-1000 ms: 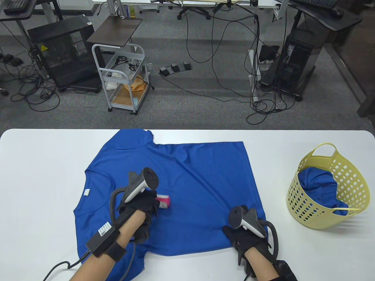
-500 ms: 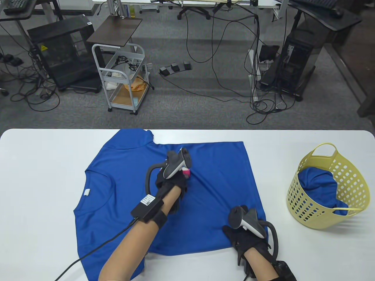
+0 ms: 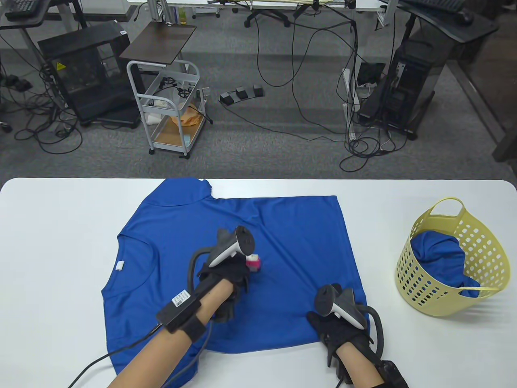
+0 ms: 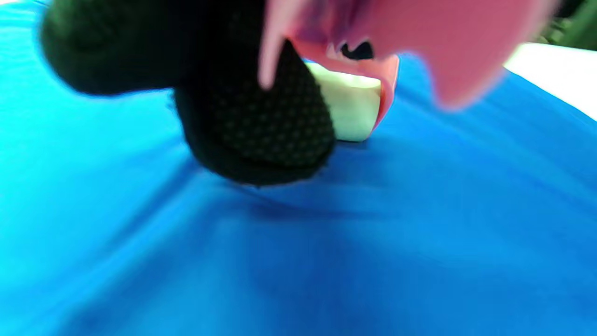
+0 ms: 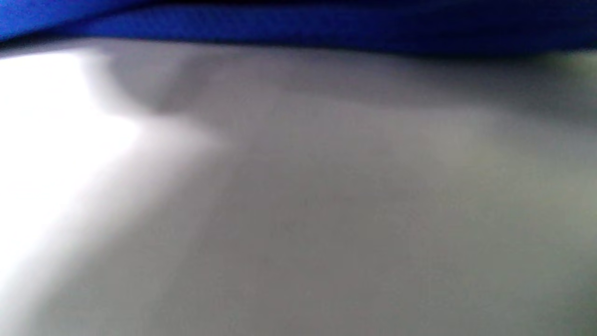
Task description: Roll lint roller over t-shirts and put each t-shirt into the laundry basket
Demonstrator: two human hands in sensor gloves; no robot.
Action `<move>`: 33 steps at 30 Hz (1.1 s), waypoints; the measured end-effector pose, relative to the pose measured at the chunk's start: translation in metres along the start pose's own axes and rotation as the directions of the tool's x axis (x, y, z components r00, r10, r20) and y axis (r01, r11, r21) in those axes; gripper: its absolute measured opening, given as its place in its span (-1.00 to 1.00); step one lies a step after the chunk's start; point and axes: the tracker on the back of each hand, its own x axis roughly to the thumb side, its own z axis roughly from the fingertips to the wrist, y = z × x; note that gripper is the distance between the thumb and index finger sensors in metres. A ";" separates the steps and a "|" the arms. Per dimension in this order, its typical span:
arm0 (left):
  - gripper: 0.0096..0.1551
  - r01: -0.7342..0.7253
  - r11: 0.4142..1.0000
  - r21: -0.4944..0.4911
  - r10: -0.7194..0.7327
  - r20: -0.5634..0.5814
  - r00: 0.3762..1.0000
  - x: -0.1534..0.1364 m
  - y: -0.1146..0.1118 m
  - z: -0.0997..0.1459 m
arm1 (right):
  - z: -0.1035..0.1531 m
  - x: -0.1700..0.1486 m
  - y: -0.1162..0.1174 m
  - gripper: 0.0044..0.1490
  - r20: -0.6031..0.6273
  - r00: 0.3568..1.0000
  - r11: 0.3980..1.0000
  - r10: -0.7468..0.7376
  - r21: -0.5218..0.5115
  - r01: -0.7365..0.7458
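Gripping the pink roller (image 3: 254, 263), our left hand (image 3: 226, 275) sits over the middle of the blue shirt (image 3: 169, 242) spread flat on the white table (image 3: 52, 242). In the left wrist view a gloved fingertip (image 4: 261, 126) curls beside the roller's pale sticky drum (image 4: 350, 107), and that drum touches the cloth; the pink frame close to the lens is blurred. Our right hand (image 3: 341, 329) rests on the shirt's near right corner, at the hem, with a tracker on its back. We cannot tell whether its fingers lie flat or pinch the cloth, since the tracker and glove hide them from above and the right wrist view gives only a blur of table with a strip of blue at the top.

Relative to the shirt, the yellow basket (image 3: 484, 242) stands well apart to the right, on the same table, and it already holds a second blue shirt (image 3: 438, 258) bunched inside, part of it spilling over the near rim. A small white tag (image 3: 120, 265) shows at the shirt's left edge, near the collar. Cables trail from both wrists off the near table edge.
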 end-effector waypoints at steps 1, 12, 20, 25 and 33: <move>-0.33 0.028 1.000 -0.009 -0.028 0.018 0.999 0.000 -0.007 0.015 | 0.000 0.000 0.000 -0.07 -0.002 1.000 1.000 0.000 0.002 0.000; -0.34 -0.009 0.999 0.042 0.012 -0.063 0.998 0.017 0.011 -0.012 | 0.000 -0.001 0.000 -0.07 -0.001 1.000 1.000 0.000 0.002 0.000; -0.28 -0.078 0.988 0.133 0.093 -0.111 0.989 0.011 0.034 -0.099 | 0.000 -0.001 0.001 -0.07 0.001 1.000 1.000 -0.002 0.002 0.002; -0.27 -0.078 0.989 0.126 0.081 -0.024 0.996 0.004 0.018 -0.069 | 0.000 -0.001 0.000 -0.07 -0.002 1.000 1.000 -0.002 -0.009 0.002; -0.29 -0.052 0.985 0.164 0.031 0.128 0.991 -0.015 -0.015 0.027 | 0.026 0.009 -0.026 -0.09 0.047 0.980 0.976 -0.196 -0.088 0.199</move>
